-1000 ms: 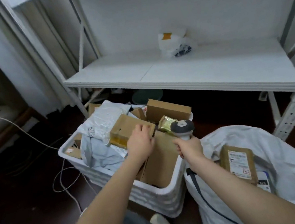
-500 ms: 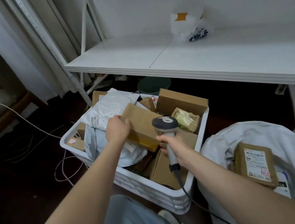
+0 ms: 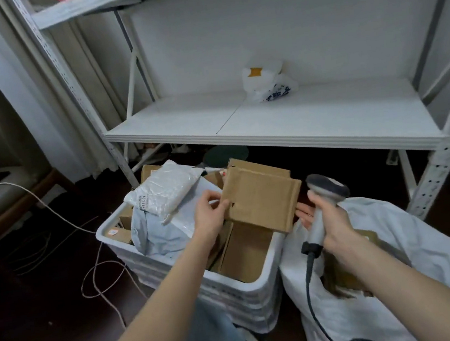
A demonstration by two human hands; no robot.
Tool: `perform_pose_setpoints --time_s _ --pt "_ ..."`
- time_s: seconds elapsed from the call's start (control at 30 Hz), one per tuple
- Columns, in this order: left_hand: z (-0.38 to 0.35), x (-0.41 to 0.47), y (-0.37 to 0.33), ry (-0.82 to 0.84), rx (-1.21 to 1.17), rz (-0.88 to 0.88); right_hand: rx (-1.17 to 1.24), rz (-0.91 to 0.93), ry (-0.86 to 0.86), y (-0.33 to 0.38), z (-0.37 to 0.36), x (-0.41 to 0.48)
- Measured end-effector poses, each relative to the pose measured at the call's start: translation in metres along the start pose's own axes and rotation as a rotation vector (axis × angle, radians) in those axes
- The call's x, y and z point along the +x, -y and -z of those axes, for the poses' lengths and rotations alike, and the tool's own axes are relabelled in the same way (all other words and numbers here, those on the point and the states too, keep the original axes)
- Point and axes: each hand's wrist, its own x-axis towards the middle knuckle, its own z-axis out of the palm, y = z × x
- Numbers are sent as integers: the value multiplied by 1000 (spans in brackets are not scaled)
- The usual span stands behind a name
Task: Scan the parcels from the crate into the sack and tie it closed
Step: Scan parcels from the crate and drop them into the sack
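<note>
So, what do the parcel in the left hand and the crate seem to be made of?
The parcel looks like brown cardboard, matte, with creased folded flaps. The crate seems to be white moulded plastic, slightly glossy, with ribbed walls.

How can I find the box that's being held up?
Look below the white shelf to the white crate full of parcels. Above it, the left hand pinches a flat brown box by its edge. It is the only parcel held up, beside the scanner in the right hand.
</note>
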Motion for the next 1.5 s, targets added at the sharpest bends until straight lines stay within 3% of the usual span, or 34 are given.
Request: perform_pose_setpoints --time_s 0.3,0.5,0.7,0.83,1.0,1.17,1.33,1.5 --pt "-71 -65 -7 248 -77 -72 23 -36 -199 42 100 -35" --pt "-106 -84 -15 360 -398 235 -23 9 -245 44 141 -44" --pt "-128 -94 -11 377 -364 184 51 -72 -191 39 171 -52" --pt "-138 -99 -4 447 -304 239 83 -44 -241 41 181 -54" --pt "-148 -101 -4 535 -411 346 72 -52 -303 41 187 -54" --pt "-157 -97 0 538 -285 396 -2 -10 -366 34 189 -53" --pt "-162 -92 -4 430 -319 521 -26 21 -312 32 189 -50" --pt "-159 -80 -3 550 -259 458 65 -11 -279 41 196 -48"
